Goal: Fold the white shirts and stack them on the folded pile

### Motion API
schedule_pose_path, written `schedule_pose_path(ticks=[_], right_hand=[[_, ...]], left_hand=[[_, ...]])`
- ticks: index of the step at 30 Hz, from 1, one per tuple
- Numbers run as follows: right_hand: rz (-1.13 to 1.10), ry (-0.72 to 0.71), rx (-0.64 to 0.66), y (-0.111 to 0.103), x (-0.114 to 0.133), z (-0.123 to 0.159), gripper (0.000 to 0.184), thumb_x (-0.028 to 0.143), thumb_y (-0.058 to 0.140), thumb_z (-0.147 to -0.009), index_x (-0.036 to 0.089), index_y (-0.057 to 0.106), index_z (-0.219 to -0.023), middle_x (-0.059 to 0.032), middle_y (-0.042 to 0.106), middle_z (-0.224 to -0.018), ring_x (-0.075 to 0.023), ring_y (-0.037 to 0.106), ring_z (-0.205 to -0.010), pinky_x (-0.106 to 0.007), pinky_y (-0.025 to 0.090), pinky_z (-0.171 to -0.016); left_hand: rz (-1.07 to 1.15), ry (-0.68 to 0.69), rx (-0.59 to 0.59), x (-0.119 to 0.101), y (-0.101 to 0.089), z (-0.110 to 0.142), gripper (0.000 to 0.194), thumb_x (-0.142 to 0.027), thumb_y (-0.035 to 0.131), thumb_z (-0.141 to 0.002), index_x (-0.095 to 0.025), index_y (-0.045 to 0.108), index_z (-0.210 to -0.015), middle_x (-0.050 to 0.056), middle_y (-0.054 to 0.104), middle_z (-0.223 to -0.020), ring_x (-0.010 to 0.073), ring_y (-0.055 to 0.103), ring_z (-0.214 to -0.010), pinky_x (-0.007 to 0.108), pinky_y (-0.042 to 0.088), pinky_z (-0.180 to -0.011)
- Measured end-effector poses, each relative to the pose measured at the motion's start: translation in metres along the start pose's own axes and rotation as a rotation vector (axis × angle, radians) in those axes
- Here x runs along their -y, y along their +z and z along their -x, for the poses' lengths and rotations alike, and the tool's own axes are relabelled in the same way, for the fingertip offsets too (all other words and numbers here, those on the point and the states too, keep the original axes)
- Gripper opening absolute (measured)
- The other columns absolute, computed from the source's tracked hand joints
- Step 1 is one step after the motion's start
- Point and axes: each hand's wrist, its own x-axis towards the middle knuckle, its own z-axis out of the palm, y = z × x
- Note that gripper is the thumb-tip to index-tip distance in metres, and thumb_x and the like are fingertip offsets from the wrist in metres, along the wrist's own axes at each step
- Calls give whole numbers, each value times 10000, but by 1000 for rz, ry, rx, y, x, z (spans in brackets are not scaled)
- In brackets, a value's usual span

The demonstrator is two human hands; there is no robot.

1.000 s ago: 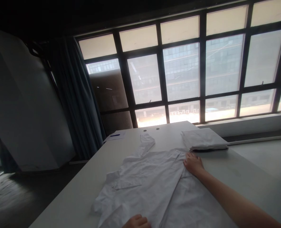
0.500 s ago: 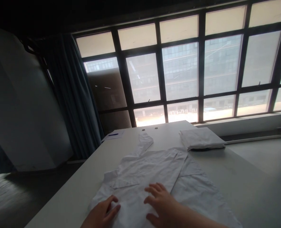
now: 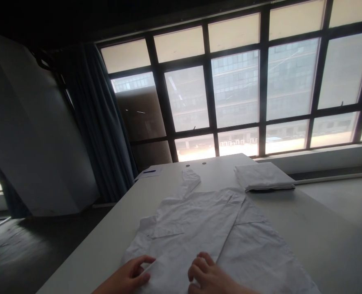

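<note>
A white garment (image 3: 196,216), by its look a shirt or coat, lies spread on the white table, lightly wrinkled, with one sleeve (image 3: 189,181) stretched toward the far end. A straight overlapping edge runs down its right part. At the near left, my left hand (image 3: 132,271) has its thumb and forefinger around a raised fold of the cloth. My right hand (image 3: 207,273) rests on the garment right of it, fingers curled and closed against the fabric; its fingertips are partly hidden. The garment's nearest part runs out of the picture.
A folded white cloth stack (image 3: 265,175) with a dark underside sits at the table's (image 3: 291,220) far right. Far left lies paper with a blue pen (image 3: 149,171). Beyond the table are a large window (image 3: 236,90) and a dark blue curtain (image 3: 101,122).
My right hand has moved nearer me, its spread fingers now curled onto the garment. The left thumb and forefinger have come onto a raised fold. The view has shifted slightly.
</note>
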Motion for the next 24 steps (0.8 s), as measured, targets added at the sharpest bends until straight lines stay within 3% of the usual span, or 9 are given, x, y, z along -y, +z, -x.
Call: schedule_pose_path(ticks=[4,10,14,20,24], right_hand=[[-169,-8,75,8,3,7,234,470,565,-988,239,582,-957,38,637,-853,-129,520,-781,-316,390,-965],[-107,-107,81,17,-6,18,177,449,580,-985,276,591,-949,48,670,-963,-145,527,-831,-310,366,-792],[-122,-121,70,14,-6,19,171,450,578,-987,280,589,-992,45,676,-1004,-144,521,-831,-308,340,-759],[-234,-48,147,3,1,9,219,431,532,-1014,242,587,-918,37,649,-830,-120,528,-771,-274,374,-795],[-244,-8,165,0,2,6,249,435,533,-1009,231,594,-881,27,639,-799,-123,543,-780,-269,384,-832]], left_hand=[[31,5,6,7,-7,0,762,-750,618,-741,-254,615,-1319,22,606,-852,235,571,-831,317,484,-750],[102,9,73,18,-19,2,747,-729,702,-667,-229,643,-1219,-20,530,-712,193,518,-727,293,450,-704],[98,-13,109,22,-24,9,726,-677,773,-598,-231,650,-1157,-27,554,-730,198,536,-756,284,448,-715],[-79,-91,32,21,-24,15,555,-721,586,-785,-182,677,-885,22,640,-847,243,585,-853,304,456,-759],[-124,-95,17,9,-25,23,435,-600,670,-749,-191,676,-896,23,679,-925,267,600,-952,310,465,-831]])
